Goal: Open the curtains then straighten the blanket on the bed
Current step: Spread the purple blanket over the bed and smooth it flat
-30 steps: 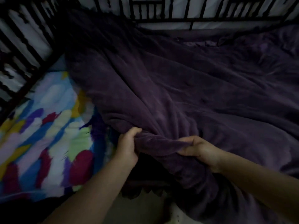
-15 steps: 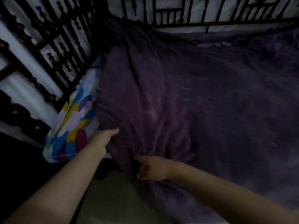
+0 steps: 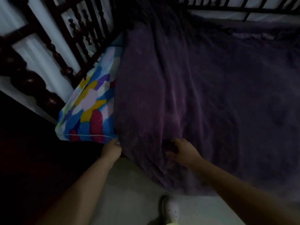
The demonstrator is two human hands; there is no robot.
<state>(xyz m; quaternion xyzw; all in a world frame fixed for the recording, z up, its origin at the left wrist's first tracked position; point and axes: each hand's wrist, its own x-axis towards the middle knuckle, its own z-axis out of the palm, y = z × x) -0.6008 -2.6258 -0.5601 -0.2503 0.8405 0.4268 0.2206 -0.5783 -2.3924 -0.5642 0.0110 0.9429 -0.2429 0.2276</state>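
A dark purple blanket (image 3: 186,95) covers most of the bed and hangs over its near edge toward the floor. My left hand (image 3: 112,149) pinches the blanket's left hem at the corner of the mattress. My right hand (image 3: 184,151) lies on the hanging fold a little to the right, fingers curled into the cloth. A strip of the colourful patterned sheet (image 3: 92,104) shows at the bed's left side, uncovered by the blanket. The room is dim and no curtains are in view.
A dark turned-wood bed frame (image 3: 53,51) runs along the left and a dark railing (image 3: 243,8) along the far side. Pale floor (image 3: 129,200) lies below the bed, with my foot in a white shoe (image 3: 170,210) on it.
Both hands have carried the blanket's edge down over the near side of the bed. The bunched fold is gone and the cloth lies flatter. My view has pulled back and swung left.
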